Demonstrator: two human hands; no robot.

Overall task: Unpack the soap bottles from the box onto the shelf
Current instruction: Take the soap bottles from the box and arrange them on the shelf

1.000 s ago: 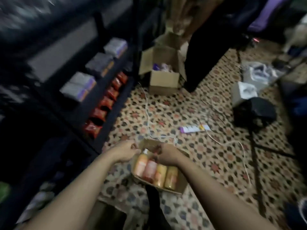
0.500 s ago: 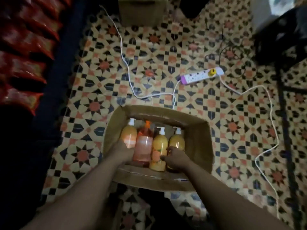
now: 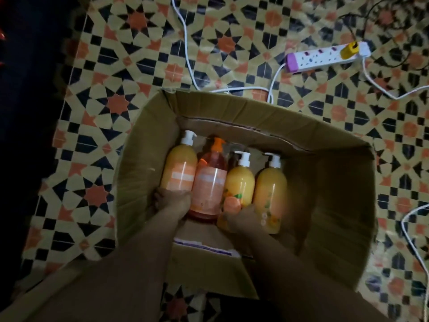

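Open brown cardboard box (image 3: pixel 336 182): right half free, reachable from above. Four orange-yellow plastic pump bottles (image 3: pixel 239 182) packed touching on left. Raised flaps wall all sides. White cable (image 3: pixel 185 54) and white power strip (image 3: pixel 325 57) lie on floor beyond.

Single head-worn camera is looking almost straight down from close above the cardboard box (image 3: pixel 255 117), which is filling the frame's centre; both forearms (image 3: pixel 144 263) are showing at the bottom edge, the patterned floor (image 3: pixel 139 54) lying beyond

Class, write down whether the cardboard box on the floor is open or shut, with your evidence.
Open. The cardboard box has its flaps spread outward, and four soap bottles show inside it.
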